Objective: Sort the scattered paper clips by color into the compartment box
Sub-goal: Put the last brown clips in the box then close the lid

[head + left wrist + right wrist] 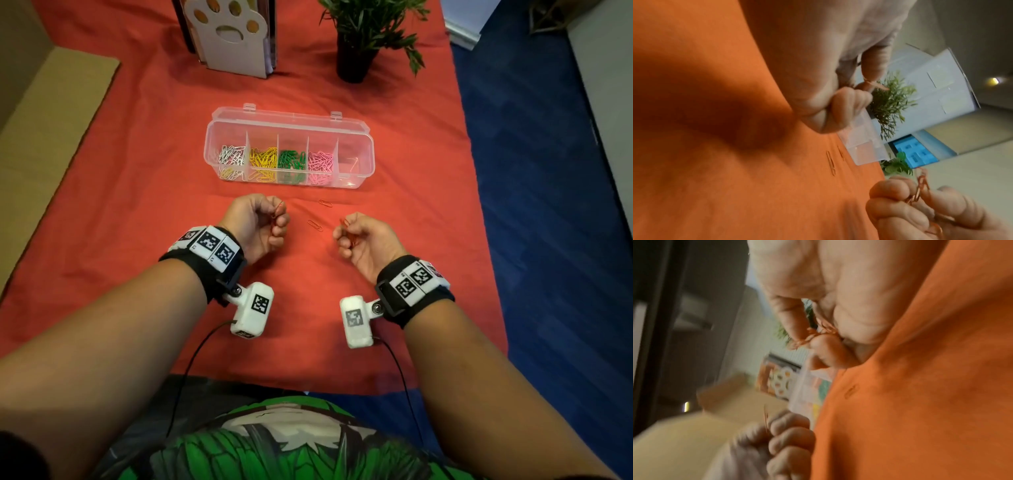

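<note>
Both hands pinch red clips; 2 loose red clips [320,214] lie between the left hand [257,226] and right hand [364,240] (right nearer), before the compartment box [356,132].

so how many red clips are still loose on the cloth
2: one red clip nearer the compartment box, another between the hands. Both hands hold more; red on red cloth could hide others.

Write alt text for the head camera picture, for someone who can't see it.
Both hands hold red paper clips above a red tablecloth: the left hand pinches one, the right hand grips several. Two more red clips lie between them, before a clear compartment box of white, yellow, green and pink clips.
</note>
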Motion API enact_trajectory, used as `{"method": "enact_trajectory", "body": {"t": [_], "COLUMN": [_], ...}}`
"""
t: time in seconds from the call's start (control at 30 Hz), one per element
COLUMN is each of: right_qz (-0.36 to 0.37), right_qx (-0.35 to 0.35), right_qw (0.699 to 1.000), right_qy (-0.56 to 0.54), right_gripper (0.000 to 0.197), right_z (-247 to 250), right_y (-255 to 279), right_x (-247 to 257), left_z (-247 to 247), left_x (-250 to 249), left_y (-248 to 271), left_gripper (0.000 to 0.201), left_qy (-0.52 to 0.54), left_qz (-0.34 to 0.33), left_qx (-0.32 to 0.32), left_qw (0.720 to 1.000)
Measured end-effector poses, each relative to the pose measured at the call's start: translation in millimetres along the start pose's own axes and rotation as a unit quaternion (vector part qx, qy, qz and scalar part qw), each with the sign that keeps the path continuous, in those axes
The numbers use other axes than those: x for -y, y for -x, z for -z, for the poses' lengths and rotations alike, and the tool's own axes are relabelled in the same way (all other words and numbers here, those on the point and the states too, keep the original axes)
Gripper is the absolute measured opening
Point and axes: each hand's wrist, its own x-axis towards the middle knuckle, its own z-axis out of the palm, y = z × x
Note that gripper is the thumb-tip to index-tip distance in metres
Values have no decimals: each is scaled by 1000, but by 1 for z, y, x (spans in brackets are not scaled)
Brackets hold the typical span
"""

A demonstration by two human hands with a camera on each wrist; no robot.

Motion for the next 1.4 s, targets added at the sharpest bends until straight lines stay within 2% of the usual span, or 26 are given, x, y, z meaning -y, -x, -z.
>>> {"method": "enact_trajectory", "body": {"t": [0.03,0.1,0.17,0.2,0.23,0.27,0.33,0.37,0.4,0.47,0.5,0.6,0.67,0.73,0.83,0.9,0.97,1.03,1.1,1.13,1.17,1.23,1.27,1.3,1.37,1.4], "right_qz": [-8,-14,-22,-29,-31,-30,8,43,84,145,160,182,185,187,185,175,161,136,86,55,29,-1,-4,0,8,8], "right_qx": [33,89,75,45,7,-21,-57,-71,-88,-117,-124,-106,-91,-91,-86,-90,-91,-95,-97,-85,-63,-7,15,30,47,51], "right_qw": [998,990,993,996,999,999,988,962,913,793,753,678,636,604,579,593,648,755,902,957,987,1000,998,995,988,984], "right_qy": [-61,-109,-93,-68,-34,2,141,261,389,580,627,704,743,770,789,781,739,635,412,272,143,-15,-60,-96,-149,-170], "right_gripper": [13,14,14,16,19,22,23,21,19,19,21,23,29,35,41,40,28,13,15,19,20,18,16,13,9,8], "right_z": [1,3,1,-1,-2,-3,-7,-8,-10,-12,-13,-19,-23,-26,-29,-27,-21,-14,-7,-3,1,8,10,12,13,13], "right_y": [4,6,2,-1,-6,-10,-19,-24,-30,-37,-39,-43,-46,-49,-52,-53,-53,-50,-40,-34,-27,-14,-10,-7,-5,-4], "right_x": [2,7,9,10,11,13,19,22,24,28,28,24,21,19,17,19,23,25,28,29,31,34,35,36,37,37], "left_z": [-1,-3,-11,-16,-19,-22,-22,-22,-22,-20,-19,-16,-13,-11,-11,-12,-14,-15,-15,-15,-15,-18,-21,-25,-33,-37], "left_x": [-1,0,3,5,8,10,15,15,16,18,20,27,30,30,28,27,28,28,29,28,28,25,23,20,13,8], "left_y": [3,3,-2,-6,-12,-17,-27,-29,-29,-30,-31,-30,-29,-27,-26,-27,-28,-30,-30,-29,-29,-29,-27,-25,-21,-18], "left_gripper": [11,23,24,24,23,20,15,17,20,24,23,19,19,17,21,27,28,25,23,21,20,17,15,16,21,21], "left_qy": [33,49,-5,-75,-171,-274,-452,-522,-576,-642,-666,-720,-730,-720,-709,-719,-731,-736,-730,-722,-711,-671,-635,-578,-375,-254], "left_qz": [5,13,13,-3,-32,-71,-148,-171,-188,-217,-227,-236,-231,-235,-248,-245,-238,-233,-222,-215,-211,-196,-175,-143,-46,-1], "left_qx": [34,43,-3,-36,-70,-99,-119,-117,-113,-100,-94,-91,-85,-83,-79,-68,-63,-69,-68,-65,-63,-64,-71,-75,-62,-54], "left_qw": [999,998,1000,997,982,954,871,828,787,728,704,646,638,648,655,647,636,632,643,654,667,713,749,800,924,966]}}
